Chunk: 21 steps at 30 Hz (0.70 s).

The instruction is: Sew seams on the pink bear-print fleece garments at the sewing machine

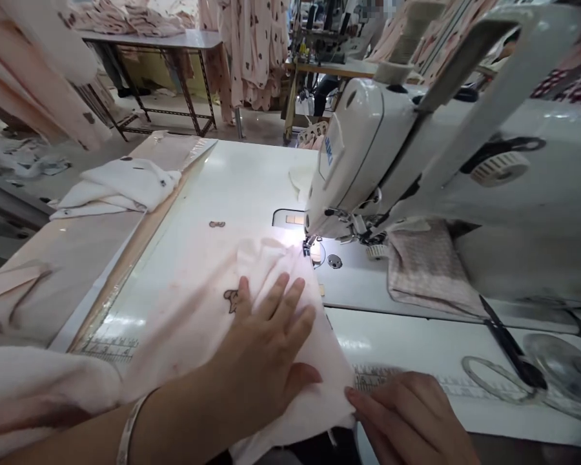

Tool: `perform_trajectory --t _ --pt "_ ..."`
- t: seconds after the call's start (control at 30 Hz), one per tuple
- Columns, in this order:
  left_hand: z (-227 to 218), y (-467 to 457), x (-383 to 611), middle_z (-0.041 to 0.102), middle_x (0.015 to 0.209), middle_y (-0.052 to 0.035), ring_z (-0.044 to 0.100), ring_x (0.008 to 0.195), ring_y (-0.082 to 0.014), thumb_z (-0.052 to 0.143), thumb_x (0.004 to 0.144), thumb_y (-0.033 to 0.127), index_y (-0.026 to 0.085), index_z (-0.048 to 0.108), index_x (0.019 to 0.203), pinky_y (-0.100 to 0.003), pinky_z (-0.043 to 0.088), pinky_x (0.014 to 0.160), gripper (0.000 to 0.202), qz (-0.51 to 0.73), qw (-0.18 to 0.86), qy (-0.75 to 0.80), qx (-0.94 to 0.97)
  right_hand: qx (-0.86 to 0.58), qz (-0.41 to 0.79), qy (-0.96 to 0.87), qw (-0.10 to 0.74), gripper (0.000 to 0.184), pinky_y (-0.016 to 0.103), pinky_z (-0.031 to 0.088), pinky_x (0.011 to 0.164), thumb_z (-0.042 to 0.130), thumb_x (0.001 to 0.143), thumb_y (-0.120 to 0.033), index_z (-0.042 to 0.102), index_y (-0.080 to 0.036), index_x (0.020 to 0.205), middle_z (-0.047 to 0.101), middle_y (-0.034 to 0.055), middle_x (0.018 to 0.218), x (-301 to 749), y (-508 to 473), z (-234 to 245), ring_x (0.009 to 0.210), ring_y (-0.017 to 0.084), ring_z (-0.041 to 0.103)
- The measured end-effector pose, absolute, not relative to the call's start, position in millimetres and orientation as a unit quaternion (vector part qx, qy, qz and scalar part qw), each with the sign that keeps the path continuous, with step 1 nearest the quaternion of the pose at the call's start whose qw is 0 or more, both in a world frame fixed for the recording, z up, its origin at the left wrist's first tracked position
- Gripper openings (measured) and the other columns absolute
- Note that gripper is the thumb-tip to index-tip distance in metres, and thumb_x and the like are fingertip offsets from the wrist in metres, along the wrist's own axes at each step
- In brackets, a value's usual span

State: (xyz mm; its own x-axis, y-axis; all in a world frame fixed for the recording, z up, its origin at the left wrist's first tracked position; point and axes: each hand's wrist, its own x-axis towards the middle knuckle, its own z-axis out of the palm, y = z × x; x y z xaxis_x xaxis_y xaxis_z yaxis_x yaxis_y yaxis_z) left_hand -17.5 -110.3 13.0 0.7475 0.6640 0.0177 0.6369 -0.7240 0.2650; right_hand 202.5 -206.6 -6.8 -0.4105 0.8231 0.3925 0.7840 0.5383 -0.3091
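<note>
A person's left hand (pixel 266 336) lies flat, fingers spread, on pale pink fabric (pixel 201 326) across the worktop (pixel 246 181); the right hand (pixel 411 413) pinches its corner by the near edge; one end reaches the presser foot (pixel 306 248), the remaining side apparently unsewn.

The bottom edge cuts off the pink cloth (pixel 186 329).

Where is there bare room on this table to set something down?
Beyond the pink fabric, between the folded white cloth and machine head, the tabletop is mostly bare. Another strip lies between machine bed and measuring tape. It's crowded around the checked cloth and black tool.
</note>
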Motion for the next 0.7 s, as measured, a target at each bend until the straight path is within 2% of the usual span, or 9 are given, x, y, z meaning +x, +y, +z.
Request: perform_trajectory --t 0.17,0.27,0.33,0.37,0.43,0.6,0.7 --pt "12 -106 -22 0.023 0.152 -0.0181 0.015 0.140 -0.0413 0.039 0.092 0.055 0.017 0.041 0.137 -0.077 0.006 0.101 0.060 0.062 0.121 0.339 0.931 -0.487 0.035 -0.835 0.252 0.019 0.030 0.040 0.061 0.051 0.087 -0.011 0.063 -0.017 0.099 0.058 0.0014 0.068 200 -205 0 0.064 0.014 0.050" --pt "14 -98 -24 0.026 0.151 -0.0178 0.017 0.139 -0.0411 0.041 0.090 0.056 0.017 0.040 0.137 -0.077 0.009 0.101 0.061 0.062 0.128 0.325 0.935 -0.467 0.005 -0.855 0.223 0.021 0.034 0.044 0.073 0.053 0.087 -0.011 0.066 -0.018 0.102 0.068 0.0063 0.094 204 -200 2 0.083 0.019 0.057" --pt "15 -87 -27 0.027 0.150 -0.0167 0.019 0.139 -0.0401 0.043 0.090 0.055 0.018 0.041 0.136 -0.076 0.010 0.101 0.059 0.062 0.136 0.314 0.938 -0.429 -0.023 -0.883 0.189 0.023 0.033 0.042 0.079 0.055 0.087 -0.015 0.066 -0.021 0.107 0.066 0.0025 0.116 207 -190 4 0.095 0.020 0.056" --pt "16 -78 -29 0.028 0.150 -0.0159 0.019 0.140 -0.0390 0.043 0.090 0.055 0.018 0.041 0.136 -0.075 0.011 0.102 0.058 0.062 0.138 0.309 0.939 -0.411 -0.031 -0.894 0.178 0.024 0.033 0.042 0.080 0.055 0.088 -0.018 0.066 -0.022 0.109 0.064 -0.0006 0.121 206 -184 5 0.097 0.020 0.055" --pt "17 -58 -33 0.026 0.151 -0.0148 0.019 0.140 -0.0364 0.044 0.090 0.053 0.019 0.041 0.135 -0.073 0.011 0.104 0.057 0.062 0.137 0.294 0.944 -0.397 -0.031 -0.900 0.179 0.023 0.033 0.040 0.079 0.052 0.091 -0.020 0.067 -0.023 0.109 0.065 -0.0034 0.119 203 -168 7 0.094 0.019 0.055" --pt "12 0 -39 0.033 0.148 -0.0161 0.026 0.138 -0.0318 0.044 0.090 0.057 0.018 0.042 0.134 -0.063 0.005 0.110 0.059 0.086 0.120 0.226 0.963 -0.383 -0.022 -0.897 0.221 0.019 0.033 0.037 0.075 0.052 0.091 -0.018 0.068 -0.017 0.102 0.069 0.0012 0.107 188 -125 9 0.086 0.018 0.054" --pt "8 32 -38 0.035 0.146 -0.0164 0.026 0.138 -0.0313 0.045 0.088 0.060 0.019 0.046 0.131 -0.058 0.008 0.110 0.060 0.099 0.101 0.183 0.973 -0.376 -0.019 -0.902 0.211 0.022 0.033 0.036 0.072 0.048 0.092 -0.016 0.066 -0.017 0.103 0.069 0.0026 0.106 187 -101 8 0.085 0.018 0.054"
